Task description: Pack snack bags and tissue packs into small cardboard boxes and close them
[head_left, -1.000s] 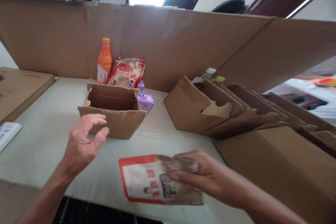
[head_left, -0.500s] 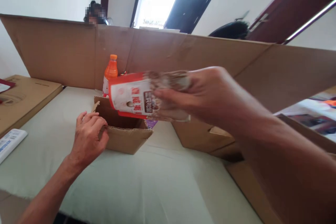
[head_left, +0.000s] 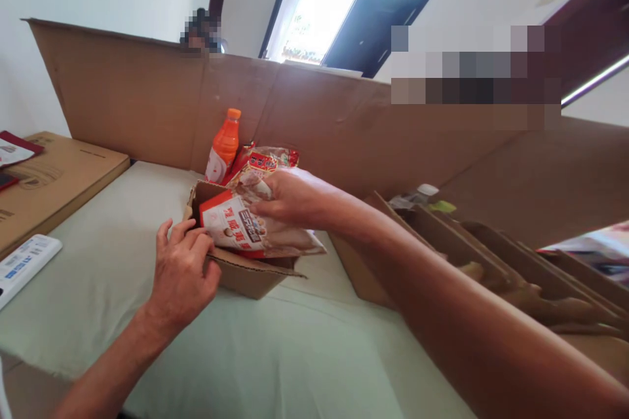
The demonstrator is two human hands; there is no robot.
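Observation:
My right hand [head_left: 285,193] grips a red, white and brown snack bag [head_left: 240,226] by its upper side. The bag lies tilted in the mouth of a small open cardboard box [head_left: 255,281], its red end inside. My left hand [head_left: 187,268] is closed on the near left rim of that box, fingertips over the edge. Behind the box stands an orange drink bottle [head_left: 226,144], leaning a little. Beside the bottle is a red, partly clear food packet [head_left: 268,157], partly hidden by my right hand and the bag.
A tall cardboard panel [head_left: 132,91] runs along the back. On the left lie a flat cardboard box [head_left: 73,177] and a white power strip [head_left: 29,265]. Boxes with dividers [head_left: 491,262] stand at right, below my forearm. A person [head_left: 201,33] is beyond the panel.
My right hand has lowered the snack bag from above the box into its opening. The red packet behind has come into view. My left hand keeps its place at the rim.

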